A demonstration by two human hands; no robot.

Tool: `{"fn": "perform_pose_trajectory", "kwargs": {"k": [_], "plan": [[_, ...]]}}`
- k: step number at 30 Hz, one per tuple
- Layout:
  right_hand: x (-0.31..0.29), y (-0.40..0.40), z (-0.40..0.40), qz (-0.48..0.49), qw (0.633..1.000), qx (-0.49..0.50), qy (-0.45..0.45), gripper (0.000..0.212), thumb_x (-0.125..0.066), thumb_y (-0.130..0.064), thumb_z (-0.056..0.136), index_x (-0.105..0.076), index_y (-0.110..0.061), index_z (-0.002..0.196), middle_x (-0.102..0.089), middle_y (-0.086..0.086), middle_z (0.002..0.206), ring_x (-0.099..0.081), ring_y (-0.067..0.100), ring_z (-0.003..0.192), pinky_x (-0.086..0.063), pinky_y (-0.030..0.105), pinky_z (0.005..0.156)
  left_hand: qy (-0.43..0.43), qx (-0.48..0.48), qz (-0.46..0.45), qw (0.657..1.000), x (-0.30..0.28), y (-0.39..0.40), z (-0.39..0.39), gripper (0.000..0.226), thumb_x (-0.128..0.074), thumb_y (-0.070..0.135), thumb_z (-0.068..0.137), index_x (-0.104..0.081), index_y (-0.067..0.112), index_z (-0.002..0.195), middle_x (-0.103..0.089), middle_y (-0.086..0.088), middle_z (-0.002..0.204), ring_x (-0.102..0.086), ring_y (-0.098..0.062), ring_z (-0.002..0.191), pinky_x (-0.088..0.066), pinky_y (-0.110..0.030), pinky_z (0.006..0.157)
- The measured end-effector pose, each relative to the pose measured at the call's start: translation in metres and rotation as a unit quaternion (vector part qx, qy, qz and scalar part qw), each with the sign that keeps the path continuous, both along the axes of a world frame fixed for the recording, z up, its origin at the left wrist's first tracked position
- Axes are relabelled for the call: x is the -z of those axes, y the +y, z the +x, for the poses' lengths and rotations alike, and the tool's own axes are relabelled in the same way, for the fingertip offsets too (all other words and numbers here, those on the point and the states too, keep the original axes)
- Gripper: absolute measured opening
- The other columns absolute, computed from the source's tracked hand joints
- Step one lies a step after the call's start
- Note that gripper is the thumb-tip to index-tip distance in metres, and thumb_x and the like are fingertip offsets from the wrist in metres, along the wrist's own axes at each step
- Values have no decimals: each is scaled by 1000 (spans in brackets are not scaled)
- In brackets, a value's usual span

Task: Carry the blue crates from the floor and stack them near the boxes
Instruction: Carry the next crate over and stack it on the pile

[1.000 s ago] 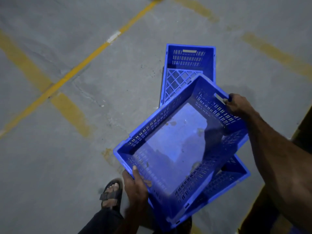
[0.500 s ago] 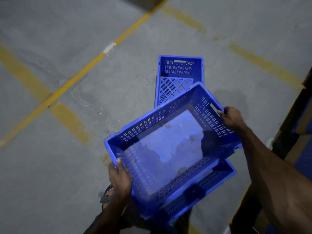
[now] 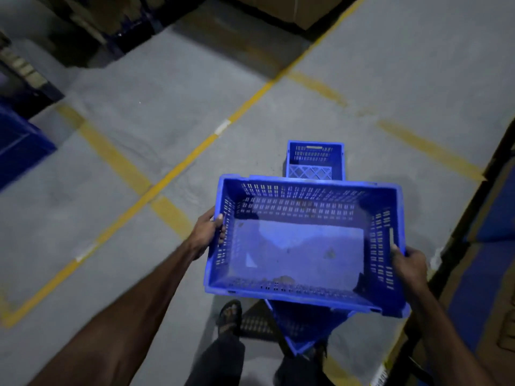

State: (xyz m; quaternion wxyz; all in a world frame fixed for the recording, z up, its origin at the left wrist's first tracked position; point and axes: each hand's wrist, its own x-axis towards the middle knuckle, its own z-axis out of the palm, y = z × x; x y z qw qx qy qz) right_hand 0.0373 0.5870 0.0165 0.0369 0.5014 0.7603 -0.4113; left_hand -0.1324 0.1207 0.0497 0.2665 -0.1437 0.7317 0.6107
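Gripping its short ends, both hands, left (image 3: 207, 232) and right (image 3: 409, 264), are holding the blue crate (image 3: 299, 246). Its slotted walls and scuffed solid floor are showing at centre right.

Dim light over a grey concrete floor (image 3: 156, 168). Crossed by yellow painted lines (image 3: 178, 171), worn in places. Cardboard boxes (image 3: 289, 9) stacked at the far end, in shadow. Dark shelving (image 3: 25, 76) along the left side, with a blue panel (image 3: 19, 140) under it. More racking (image 3: 490, 218) at the right edge.
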Motion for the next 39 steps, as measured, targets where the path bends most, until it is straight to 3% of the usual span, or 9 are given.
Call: {"fn": "perform_pose_trajectory", "kwargs": {"k": [7, 11, 15, 19, 22, 27, 31, 36, 39], "plan": [[-100, -78, 14, -3, 998, 52, 20, 40, -60, -34, 99, -69, 2, 111, -71, 29, 100, -69, 45, 94, -56, 54, 89, 52, -28, -23, 998, -91, -55, -4, 29, -43, 13, 110, -64, 25, 127, -55, -8, 70, -44, -17, 51, -42, -30, 48], [-138, -118, -11, -6, 998, 47, 53, 41, -61, -36, 98, -72, 3, 104, -72, 29, 95, -70, 44, 91, -57, 53, 86, 78, -88, -39, 992, -114, -103, -14, 26, -60, 24, 104, -69, 0, 100, -67, -5, 69, -51, -17, 48, -46, -32, 51], [-159, -151, -39, -4, 997, 0, 79, 39, -62, -35, 98, -72, 0, 84, -72, 29, 81, -72, 44, 80, -58, 57, 77, 81, -145, 1, 986, -140, -154, -24, 27, -70, 21, 98, -67, -2, 84, -67, -13, 74, -54, -19, 49, -48, -28, 47], [-173, -176, -63, 3, 994, -61, 92, 43, -59, -42, 97, -69, -4, 79, -73, 22, 77, -72, 41, 76, -59, 56, 74, 62, -151, 80, 983, -170, -203, -25, 14, -56, -6, 97, -68, -2, 97, -65, -16, 87, -58, -16, 52, -49, -24, 46], [-199, -203, -84, 7, 987, -100, 124, 46, -57, -39, 100, -66, -2, 76, -71, 23, 74, -69, 38, 68, -56, 53, 70, 81, -124, 108, 983, -188, -238, -15, 23, -52, -5, 100, -65, 3, 117, -61, -11, 82, -57, -17, 55, -49, -25, 48], [-237, -260, -122, -23, 970, -166, 176, 44, -56, -28, 103, -56, -8, 64, -56, 15, 61, -49, 22, 55, -42, 37, 62, 129, -156, 55, 978, -214, -284, 15, 14, -47, 3, 106, -61, 3, 106, -49, -13, 72, -49, -13, 44, -47, -24, 46], [-259, -307, -150, -53, 945, -236, 218, 42, -51, -23, 106, -51, -10, 67, -48, 8, 60, -41, 20, 61, -32, 34, 57, 150, -228, 29, 962, -229, -328, 49, 27, -44, 0, 106, -63, 8, 123, -53, -9, 78, -50, -10, 47, -49, -25, 47], [-288, -373, -168, -64, 912, -323, 246, 35, -50, -27, 106, -60, -1, 85, -48, 12, 66, -40, 20, 56, -35, 25, 47, 155, -318, -4, 935, -248, -383, 99, 27, -45, 5, 107, -64, 9, 125, -54, -5, 74, -47, -12, 47, -48, -24, 47], [-295, -413, -180, -71, 895, -361, 251, 44, -53, -34, 104, -65, 5, 88, -56, 10, 64, -49, 22, 59, -40, 33, 58, 164, -371, -23, 914, -258, -410, 128, 22, -44, 4, 107, -64, 4, 116, -52, -3, 62, -44, -11, 42, -44, -23, 43]]}}
